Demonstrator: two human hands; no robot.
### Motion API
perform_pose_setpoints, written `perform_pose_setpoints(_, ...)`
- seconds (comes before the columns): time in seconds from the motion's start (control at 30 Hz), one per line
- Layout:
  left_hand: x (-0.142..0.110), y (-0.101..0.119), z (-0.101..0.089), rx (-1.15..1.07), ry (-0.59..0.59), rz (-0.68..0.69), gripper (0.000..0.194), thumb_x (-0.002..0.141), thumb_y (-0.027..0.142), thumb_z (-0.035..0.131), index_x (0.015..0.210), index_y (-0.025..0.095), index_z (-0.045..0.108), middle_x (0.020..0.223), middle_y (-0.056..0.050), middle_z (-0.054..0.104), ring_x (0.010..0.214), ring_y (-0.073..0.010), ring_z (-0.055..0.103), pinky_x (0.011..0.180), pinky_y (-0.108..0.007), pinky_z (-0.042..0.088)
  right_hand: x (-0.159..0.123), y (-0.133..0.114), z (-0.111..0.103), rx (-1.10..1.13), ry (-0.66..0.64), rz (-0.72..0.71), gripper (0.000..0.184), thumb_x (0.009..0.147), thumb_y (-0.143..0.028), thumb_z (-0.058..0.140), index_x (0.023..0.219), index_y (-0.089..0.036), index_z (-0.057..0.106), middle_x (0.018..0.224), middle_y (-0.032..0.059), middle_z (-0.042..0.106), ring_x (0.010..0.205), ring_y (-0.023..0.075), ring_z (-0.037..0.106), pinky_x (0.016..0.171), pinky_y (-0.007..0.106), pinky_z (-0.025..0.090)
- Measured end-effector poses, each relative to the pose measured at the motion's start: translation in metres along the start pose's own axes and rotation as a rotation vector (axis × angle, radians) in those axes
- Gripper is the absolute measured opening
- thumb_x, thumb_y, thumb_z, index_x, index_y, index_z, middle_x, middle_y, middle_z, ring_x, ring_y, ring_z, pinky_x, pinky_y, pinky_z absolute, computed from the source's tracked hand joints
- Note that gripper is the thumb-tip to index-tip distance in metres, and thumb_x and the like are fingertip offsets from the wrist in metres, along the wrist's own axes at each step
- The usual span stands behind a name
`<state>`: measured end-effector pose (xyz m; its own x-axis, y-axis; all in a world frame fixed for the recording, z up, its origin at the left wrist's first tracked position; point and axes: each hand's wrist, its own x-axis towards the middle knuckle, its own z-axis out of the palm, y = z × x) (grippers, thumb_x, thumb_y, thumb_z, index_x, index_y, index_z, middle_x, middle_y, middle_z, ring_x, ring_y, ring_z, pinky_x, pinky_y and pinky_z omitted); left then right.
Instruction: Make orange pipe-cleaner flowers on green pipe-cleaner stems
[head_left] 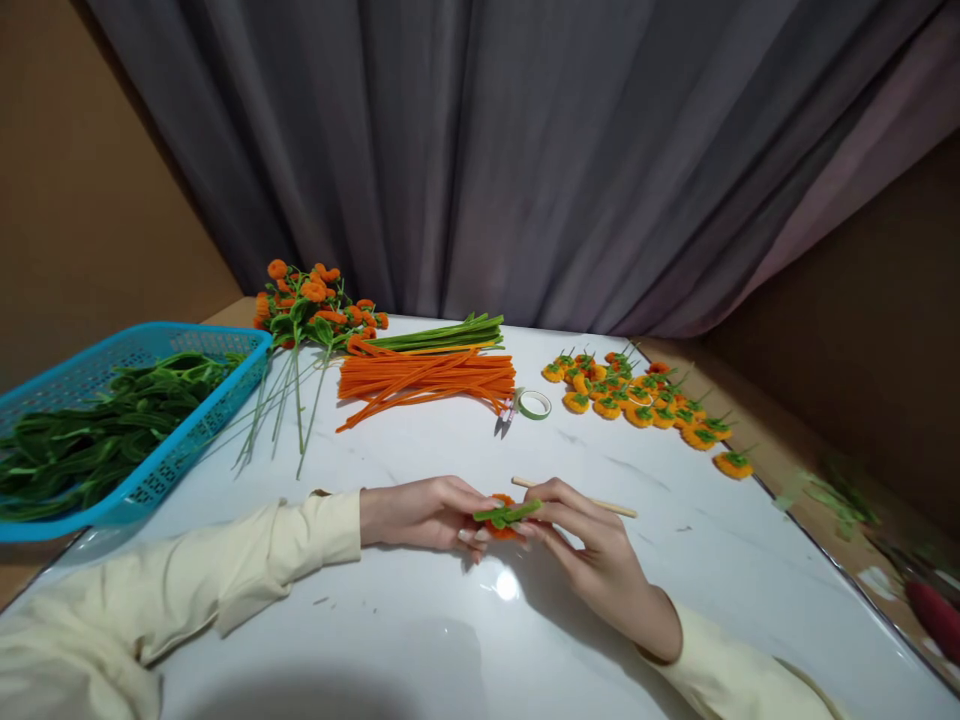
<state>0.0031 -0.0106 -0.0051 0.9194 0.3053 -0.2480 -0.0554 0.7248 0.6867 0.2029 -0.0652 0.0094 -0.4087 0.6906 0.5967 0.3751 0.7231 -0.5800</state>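
At far left, one blue basket [199, 437] of green leaves [127, 430], too many to count. Next, one bunch of orange blooms [313, 290]. Left hand [431, 510] nearly closed, pinching one orange flower [502, 533], centred between both hands over the white table [420, 650]. Beyond, two bundles: green stems [450, 333], orange stems [427, 376]. One pair of scissors [505, 417]; one tape roll [535, 417]. Right hand [592, 535] pinched on one green strip [507, 515]; one pale stick [616, 509] behind, grip unclear. At right, roughly twenty flower heads [638, 415], overlapping.

Single head-worn view, facing forward and down: left hand [435, 511] and right hand [596, 540] near, white table [405, 620] below, grey curtain [525, 160] far.
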Motion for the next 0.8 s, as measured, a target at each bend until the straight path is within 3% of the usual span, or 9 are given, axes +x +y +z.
perform_pose_setpoints(0.17,0.0007,-0.0023,-0.001,0.052,-0.006,-0.008,0.034,0.079,0.037,0.065,0.094,0.007,0.068,0.063,0.002,0.042,0.056,-0.0074,0.032,0.07,-0.028,0.04,-0.004,0.0038,0.0042,-0.051,0.006,-0.111,0.021,0.087,-0.003,0.044,0.095,-0.017,0.058,0.082,0.0085,0.059,0.071,0.0161,0.053,0.058,0.029,0.046)
perform_pose_setpoints(0.37,0.001,-0.0016,0.0021,0.124,0.007,-0.029,0.037,0.081,0.041,0.062,0.093,0.007,0.068,0.059,0.004,0.035,0.054,-0.0078,0.033,0.066,-0.028,0.041,-0.0045,0.0059,0.0045,-0.149,-0.033,-0.191,0.022,0.087,-0.002,0.04,0.094,-0.015,0.056,0.081,0.0094,0.058,0.071,0.0165,0.05,0.057,0.03,0.045)
perform_pose_setpoints(0.57,0.0016,-0.0015,0.0082,0.141,0.07,-0.05,0.038,0.075,0.048,0.065,0.072,0.012,0.056,0.059,0.006,0.037,0.051,-0.007,0.036,0.065,-0.031,0.043,-0.0041,0.0051,0.0003,-0.276,-0.089,-0.308,0.027,0.085,0.0,0.034,0.096,-0.013,0.054,0.082,0.0111,0.06,0.072,0.0182,0.05,0.057,0.03,0.046)
perform_pose_setpoints(0.8,0.0027,-0.0034,0.0075,0.228,0.082,-0.047,0.04,0.082,0.05,0.056,0.071,0.012,0.053,0.056,0.006,0.036,0.05,-0.0099,0.046,0.062,-0.031,0.042,-0.0048,0.0078,0.0005,-0.35,-0.092,-0.358,0.026,0.082,0.002,0.037,0.097,-0.011,0.053,0.081,0.012,0.059,0.073,0.0196,0.05,0.056,0.03,0.047)
